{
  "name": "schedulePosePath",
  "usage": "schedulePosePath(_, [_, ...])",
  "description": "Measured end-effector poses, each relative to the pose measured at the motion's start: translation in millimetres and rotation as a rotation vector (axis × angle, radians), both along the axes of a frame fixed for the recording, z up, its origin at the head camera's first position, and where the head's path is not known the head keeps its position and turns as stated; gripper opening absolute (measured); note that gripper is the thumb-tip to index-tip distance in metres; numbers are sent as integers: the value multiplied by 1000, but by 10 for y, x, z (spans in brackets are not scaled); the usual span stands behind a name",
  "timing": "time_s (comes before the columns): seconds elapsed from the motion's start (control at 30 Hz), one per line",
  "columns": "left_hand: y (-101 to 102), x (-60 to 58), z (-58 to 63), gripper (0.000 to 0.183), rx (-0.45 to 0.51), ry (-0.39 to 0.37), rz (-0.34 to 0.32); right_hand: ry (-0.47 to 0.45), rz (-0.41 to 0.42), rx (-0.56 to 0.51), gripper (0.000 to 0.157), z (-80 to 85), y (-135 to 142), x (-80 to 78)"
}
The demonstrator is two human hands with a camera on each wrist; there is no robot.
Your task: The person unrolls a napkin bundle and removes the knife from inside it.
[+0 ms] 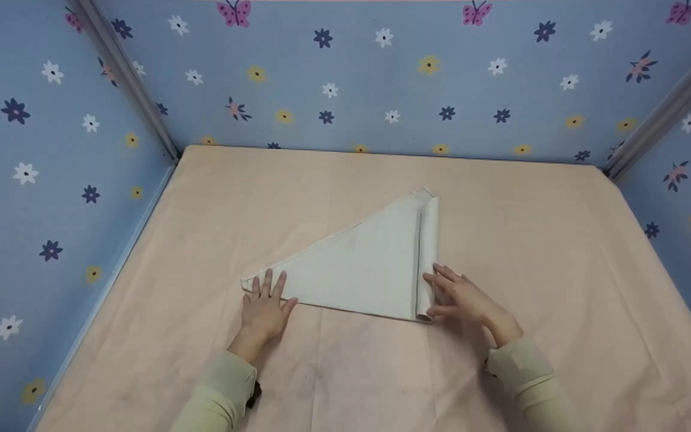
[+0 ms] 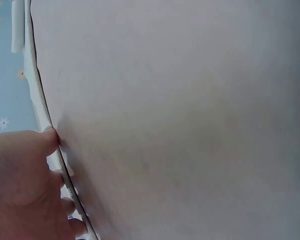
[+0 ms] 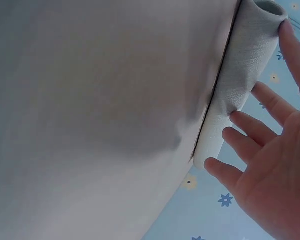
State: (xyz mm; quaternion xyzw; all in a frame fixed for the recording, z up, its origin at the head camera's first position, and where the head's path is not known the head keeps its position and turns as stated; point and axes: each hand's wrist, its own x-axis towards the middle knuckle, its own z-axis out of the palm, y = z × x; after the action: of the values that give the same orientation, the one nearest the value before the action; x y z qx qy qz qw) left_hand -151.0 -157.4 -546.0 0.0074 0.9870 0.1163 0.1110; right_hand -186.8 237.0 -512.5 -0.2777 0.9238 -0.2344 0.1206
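Note:
A white cloth (image 1: 351, 264) lies folded flat in a roughly triangular shape, its long slanted edge facing away. Along its right side the fabric is turned into a narrow roll (image 1: 428, 252), whose hollow end shows in the right wrist view. My left hand (image 1: 264, 315) rests with spread fingers on the pointed left corner. At the roll's near half, my right hand (image 1: 468, 303) touches the outer side with its fingertips, the thumb by the near end. Seen from the right wrist, those fingers (image 3: 255, 127) are spread and nearly straight against the roll (image 3: 235, 75).
A pale peach cover (image 1: 249, 198) with light creases lies over the table beneath the cloth. Blue panels with flowers and butterflies (image 1: 357, 78) stand at the back and both sides, with grey metal posts (image 1: 132, 78) at the corners.

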Motion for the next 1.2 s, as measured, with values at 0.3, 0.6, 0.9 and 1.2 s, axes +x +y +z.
schedulePosePath(0.3, [2, 4, 12, 63, -10, -10, 3, -49, -33, -35, 73, -10, 71, 31])
schedulePosePath(0.6, [-1, 16, 13, 62, 6, -3, -1, -67, -44, -61, 72, 0, 53, 35])
schedulePosePath(0.9, [11, 10, 20, 62, 6, 8, 3, 10, -24, -98, 67, 77, -84, -15])
schedulePosePath(1.2, [1, 11, 10, 63, -3, 2, 7, 74, 35, -76, 65, 71, -266, -77])
